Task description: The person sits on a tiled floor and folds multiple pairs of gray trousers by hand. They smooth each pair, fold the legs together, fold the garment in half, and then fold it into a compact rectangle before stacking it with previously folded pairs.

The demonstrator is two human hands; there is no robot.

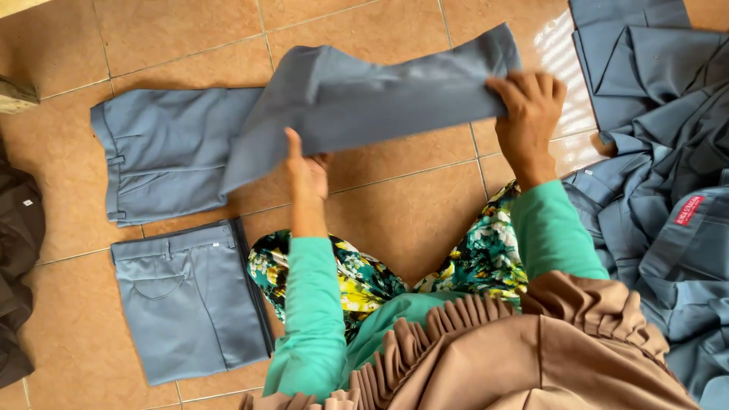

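Both hands grip the trousers' [364, 102] raised legs, long axis left-right: left hand [306, 173] at the fold, right hand [530, 114] pinching the hems.

I see the trousers [250, 129] lying across the far floor [402, 220], their legs lifted between my left hand [307, 173] and right hand [530, 114]. Folded trousers [186, 300] lie nearer, at left; a garment heap [661, 167] lies right.
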